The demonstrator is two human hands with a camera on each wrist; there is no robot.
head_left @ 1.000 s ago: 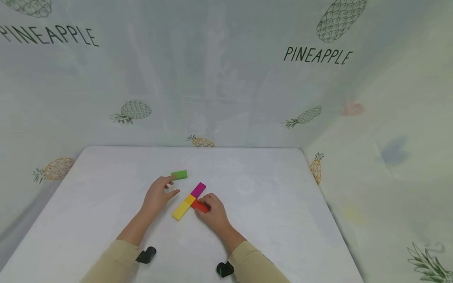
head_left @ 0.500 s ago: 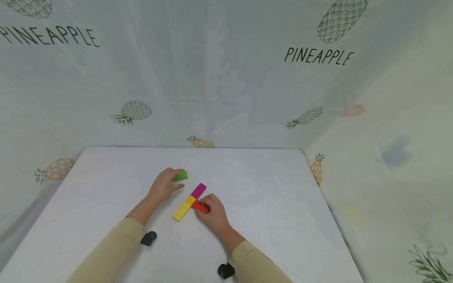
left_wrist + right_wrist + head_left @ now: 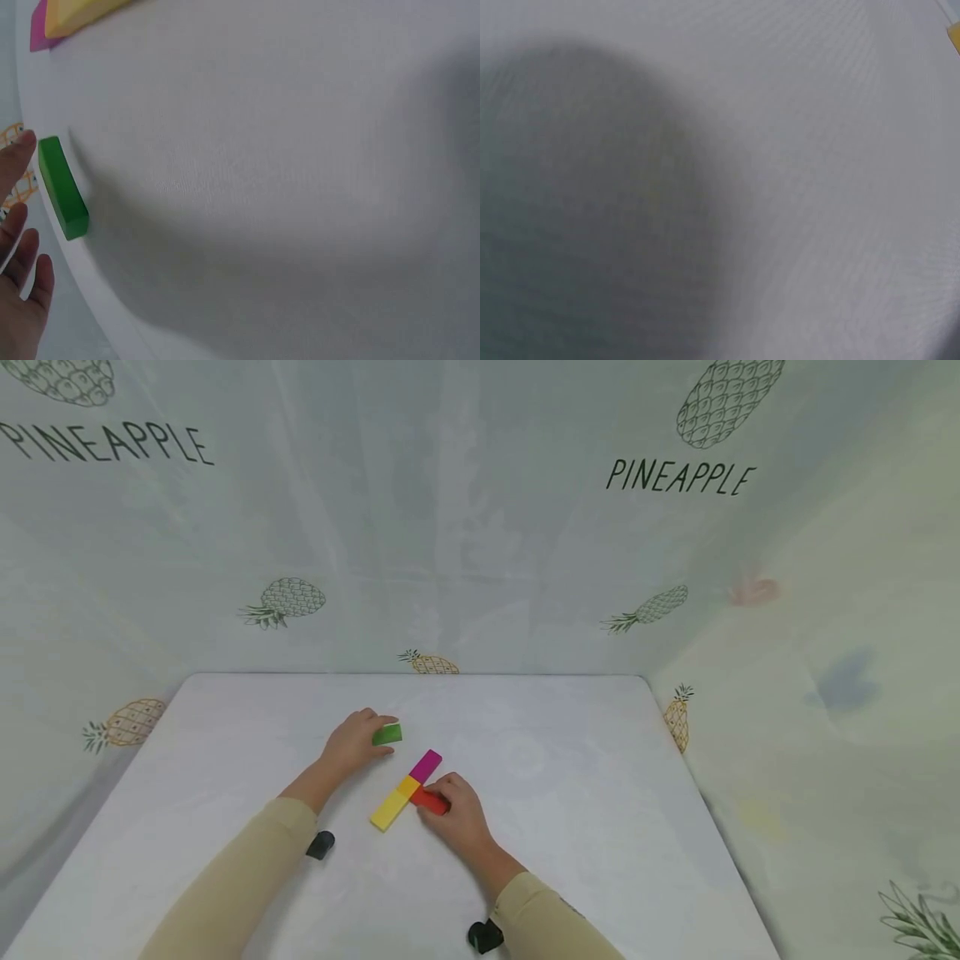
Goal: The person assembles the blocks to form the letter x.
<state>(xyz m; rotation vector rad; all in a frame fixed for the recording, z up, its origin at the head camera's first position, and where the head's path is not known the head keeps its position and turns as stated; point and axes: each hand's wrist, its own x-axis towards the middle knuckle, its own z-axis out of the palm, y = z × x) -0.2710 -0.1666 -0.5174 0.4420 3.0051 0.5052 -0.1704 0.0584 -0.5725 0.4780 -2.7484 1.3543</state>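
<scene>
In the head view my left hand (image 3: pixel 353 744) is spread around a green block (image 3: pixel 387 734), thumb on the near side and fingers on the far side. The left wrist view shows the green block (image 3: pixel 64 187) lying on the table, with the fingertips (image 3: pixel 25 139) close beside it; whether they touch is unclear. My right hand (image 3: pixel 465 817) pinches a red block (image 3: pixel 434 801) between thumb and fingers. That red block meets a diagonal row: a yellow block (image 3: pixel 388 812), an orange block (image 3: pixel 408 787) and a magenta block (image 3: pixel 426 766). The right wrist view hides the right hand.
The white table (image 3: pixel 585 793) has its far edge against a hanging cloth (image 3: pixel 480 527) printed with pineapples. A black wrist device (image 3: pixel 321 845) sits at the left sleeve, and another black device (image 3: pixel 486 936) at the right sleeve.
My left hand has moved away from me and slightly right, its thumb and fingers now on either side of the green block. The right hand stays on the red block.
</scene>
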